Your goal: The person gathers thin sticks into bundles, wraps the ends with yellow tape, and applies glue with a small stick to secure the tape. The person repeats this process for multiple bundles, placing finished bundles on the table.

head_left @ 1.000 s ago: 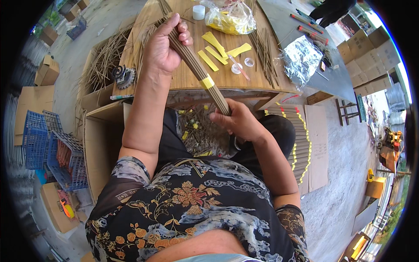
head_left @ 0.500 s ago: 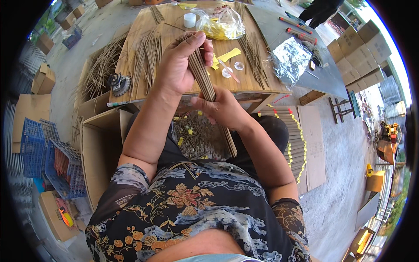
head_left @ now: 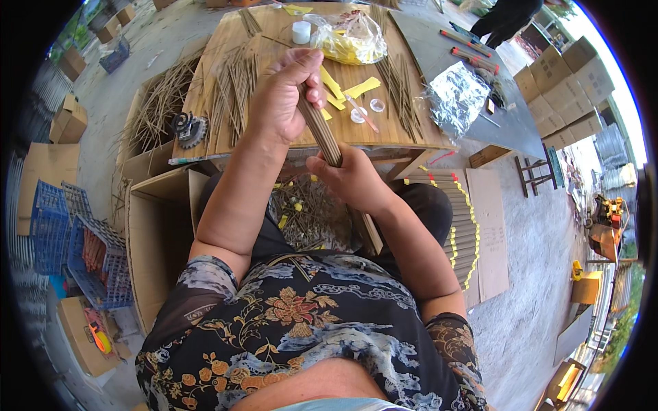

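The left hand, a little blurred at its far side, hides the upper end of the stick bundle, and the right hand covers a stretch lower down; it's packed too tight for me to count. Behind the left hand, some yellow strips are partly lost to view. The right forearm and knee block part of the banded bundles. A bystander is cut off at the top, showing only dark clothing.

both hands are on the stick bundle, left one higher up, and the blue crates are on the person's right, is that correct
Not quite: the head view shows the blue crates on the person's left. The left hand and right hand are both on the stick bundle, the left one higher up.
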{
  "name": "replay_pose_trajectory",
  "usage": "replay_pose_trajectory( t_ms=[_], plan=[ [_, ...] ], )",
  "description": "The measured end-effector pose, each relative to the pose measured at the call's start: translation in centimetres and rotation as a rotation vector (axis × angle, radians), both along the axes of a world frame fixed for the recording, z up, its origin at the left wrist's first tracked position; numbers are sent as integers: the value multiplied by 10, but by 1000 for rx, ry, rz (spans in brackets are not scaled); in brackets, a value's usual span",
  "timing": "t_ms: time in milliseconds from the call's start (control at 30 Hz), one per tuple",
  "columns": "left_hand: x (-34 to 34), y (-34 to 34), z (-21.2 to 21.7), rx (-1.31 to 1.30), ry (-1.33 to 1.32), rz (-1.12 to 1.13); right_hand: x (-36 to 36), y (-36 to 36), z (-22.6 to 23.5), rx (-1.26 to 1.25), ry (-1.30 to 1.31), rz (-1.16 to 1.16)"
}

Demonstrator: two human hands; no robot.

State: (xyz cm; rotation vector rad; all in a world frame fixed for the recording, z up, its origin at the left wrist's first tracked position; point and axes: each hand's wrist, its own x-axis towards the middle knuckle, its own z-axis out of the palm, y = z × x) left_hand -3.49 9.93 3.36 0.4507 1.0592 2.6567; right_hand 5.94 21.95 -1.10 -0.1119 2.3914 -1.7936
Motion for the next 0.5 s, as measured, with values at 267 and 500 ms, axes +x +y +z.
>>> replay_pose_trajectory(
  t_ms=[267,500],
  plan=[
    [-10,-7,-12,-144,122,201,-13,10,-7,225,117,142],
    [14,38,-2,-106,276,-6,-6,21,3,-114,83,36]
  ],
)
